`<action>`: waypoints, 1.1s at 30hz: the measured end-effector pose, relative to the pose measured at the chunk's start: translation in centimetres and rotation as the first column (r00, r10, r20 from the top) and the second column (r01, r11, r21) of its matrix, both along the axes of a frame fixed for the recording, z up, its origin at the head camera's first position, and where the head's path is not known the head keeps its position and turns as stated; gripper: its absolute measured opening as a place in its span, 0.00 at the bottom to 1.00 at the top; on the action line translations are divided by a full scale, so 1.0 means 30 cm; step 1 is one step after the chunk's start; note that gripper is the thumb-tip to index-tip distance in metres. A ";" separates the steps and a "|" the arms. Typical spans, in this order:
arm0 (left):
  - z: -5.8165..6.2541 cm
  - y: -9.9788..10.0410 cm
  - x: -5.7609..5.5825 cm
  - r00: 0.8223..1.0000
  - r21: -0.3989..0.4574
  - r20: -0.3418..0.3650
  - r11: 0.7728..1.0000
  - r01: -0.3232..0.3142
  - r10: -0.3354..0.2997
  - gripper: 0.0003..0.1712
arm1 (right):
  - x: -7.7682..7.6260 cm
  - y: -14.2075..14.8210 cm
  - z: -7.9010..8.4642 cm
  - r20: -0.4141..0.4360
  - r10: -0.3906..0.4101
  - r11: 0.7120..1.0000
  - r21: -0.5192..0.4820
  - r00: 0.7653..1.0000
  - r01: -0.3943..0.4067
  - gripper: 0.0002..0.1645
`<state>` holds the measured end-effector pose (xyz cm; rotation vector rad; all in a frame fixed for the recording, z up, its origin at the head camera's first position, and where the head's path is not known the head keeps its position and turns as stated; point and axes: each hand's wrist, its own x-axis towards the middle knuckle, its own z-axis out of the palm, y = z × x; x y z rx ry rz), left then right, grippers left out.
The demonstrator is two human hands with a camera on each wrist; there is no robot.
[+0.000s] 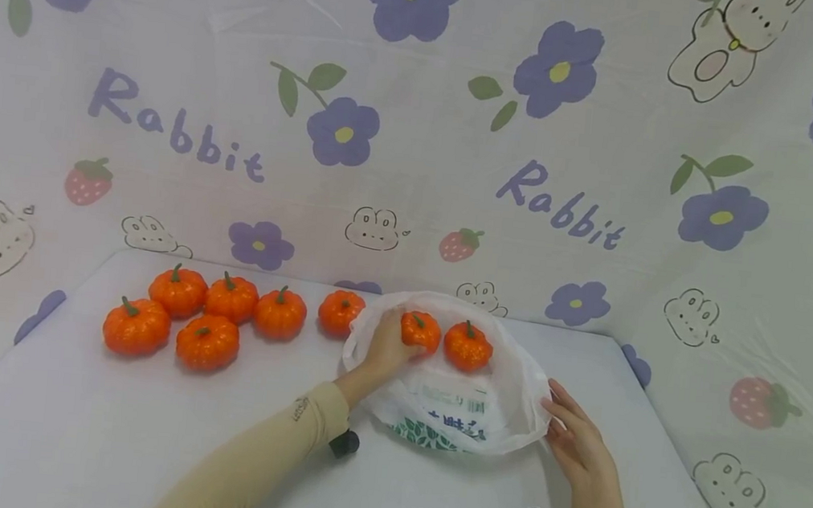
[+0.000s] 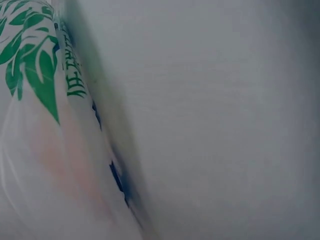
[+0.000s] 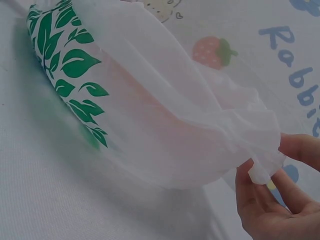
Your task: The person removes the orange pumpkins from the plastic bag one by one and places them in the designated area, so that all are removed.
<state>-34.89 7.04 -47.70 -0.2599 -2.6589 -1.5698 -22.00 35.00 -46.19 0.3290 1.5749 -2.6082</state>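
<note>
In the head view a white plastic bag (image 1: pixel 433 442) with green leaf print lies on the table, its mouth spread toward me. My left hand (image 1: pixel 385 351) reaches into the mouth and grips a small orange pumpkin (image 1: pixel 423 332) with a green stem. Just right of it in the bag sits a second pumpkin (image 1: pixel 468 348). My right hand (image 1: pixel 582 439) pinches the bag's right rim, and the right wrist view shows thumb and fingers on the gathered plastic (image 3: pixel 262 165). Only the bag's printed side (image 2: pixel 42 75) and the table appear in the left wrist view; the left hand is hidden there.
One pumpkin (image 1: pixel 339 313) stands just left of the bag. Several more, among them a front one (image 1: pixel 207 343), are grouped at the table's back left. A patterned cloth (image 1: pixel 413 182) hangs behind the white table (image 1: pixel 108 430) and along its right side.
</note>
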 end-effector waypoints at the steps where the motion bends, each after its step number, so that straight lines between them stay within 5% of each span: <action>1: -0.001 0.000 -0.001 1.000 -0.005 -0.004 1.000 0.001 -0.001 0.43 | 0.000 0.000 0.001 -0.002 0.002 1.000 0.000 1.000 -0.002 0.24; 18: -0.004 -0.009 -0.002 0.998 0.034 0.033 0.998 0.052 -0.053 0.41 | -0.005 0.000 0.003 0.008 -0.015 1.000 -0.025 1.000 0.015 0.25; 33: 0.026 -0.068 0.057 0.993 -0.030 0.068 0.995 0.100 -0.098 0.40 | -0.004 0.001 0.006 0.017 -0.018 1.000 -0.020 1.000 0.018 0.24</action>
